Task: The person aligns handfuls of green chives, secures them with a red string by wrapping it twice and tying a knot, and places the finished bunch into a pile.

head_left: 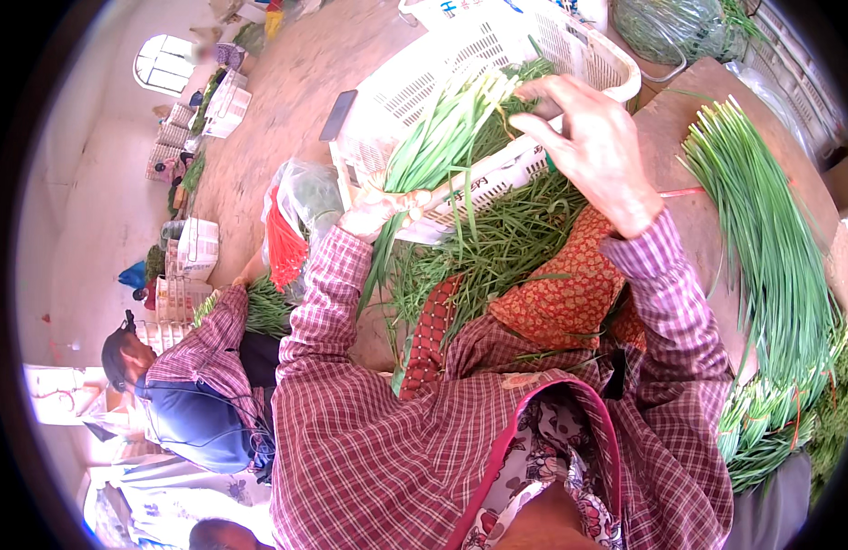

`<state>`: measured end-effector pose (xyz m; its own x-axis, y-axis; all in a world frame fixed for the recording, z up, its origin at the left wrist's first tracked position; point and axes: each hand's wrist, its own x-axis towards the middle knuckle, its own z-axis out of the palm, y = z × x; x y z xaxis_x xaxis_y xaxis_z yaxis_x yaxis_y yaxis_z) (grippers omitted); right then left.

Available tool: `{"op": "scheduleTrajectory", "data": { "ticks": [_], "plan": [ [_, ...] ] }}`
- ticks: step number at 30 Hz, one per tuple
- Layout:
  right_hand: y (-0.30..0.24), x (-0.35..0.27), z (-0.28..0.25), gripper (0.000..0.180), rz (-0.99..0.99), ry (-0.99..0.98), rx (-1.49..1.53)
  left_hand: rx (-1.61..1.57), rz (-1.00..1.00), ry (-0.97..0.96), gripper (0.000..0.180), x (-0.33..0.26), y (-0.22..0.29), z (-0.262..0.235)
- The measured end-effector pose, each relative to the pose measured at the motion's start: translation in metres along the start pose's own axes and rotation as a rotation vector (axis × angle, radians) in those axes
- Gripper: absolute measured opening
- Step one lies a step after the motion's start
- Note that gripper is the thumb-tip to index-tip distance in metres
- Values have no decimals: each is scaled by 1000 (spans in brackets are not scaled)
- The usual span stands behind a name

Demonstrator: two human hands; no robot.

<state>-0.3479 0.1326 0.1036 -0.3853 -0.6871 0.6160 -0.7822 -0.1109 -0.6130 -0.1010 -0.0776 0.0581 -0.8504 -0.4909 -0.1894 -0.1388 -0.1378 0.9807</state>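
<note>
A white crate (pixel 405 92) stands before the person; right of it, a long heap of green stalks (pixel 763 229) lies on a brown board (pixel 680 215). Loose greens (pixel 497 229) spread below the crate's near side. A smaller bunch of stalks (pixel 442 137) slants over the crate. The right hand (pixel 593 137) hangs beside the bunch, thumb and forefinger apart. The left hand's (pixel 378 211) fingers are clamped around the bunch's lower part.

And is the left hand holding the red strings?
No, the left hand holds green stalks, and the red strings are apart from it, off to the left.
</note>
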Motion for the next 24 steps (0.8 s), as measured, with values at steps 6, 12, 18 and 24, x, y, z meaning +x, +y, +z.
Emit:
{"op": "scheduleTrajectory", "data": {
  "ticks": [6,12,18,24],
  "plan": [
    [16,8,25,18,-86,197,-144,-242,150,-265,68,10,-4,9],
    [39,3,5,19,67,272,-423,-123,219,-215,57,12,-8,7],
    [11,-2,-8,12,-214,274,-336,-176,279,-274,47,16,-6,17],
    [12,1,11,27,-191,205,-461,412,48,77,53,3,44,70]
  ]
}}
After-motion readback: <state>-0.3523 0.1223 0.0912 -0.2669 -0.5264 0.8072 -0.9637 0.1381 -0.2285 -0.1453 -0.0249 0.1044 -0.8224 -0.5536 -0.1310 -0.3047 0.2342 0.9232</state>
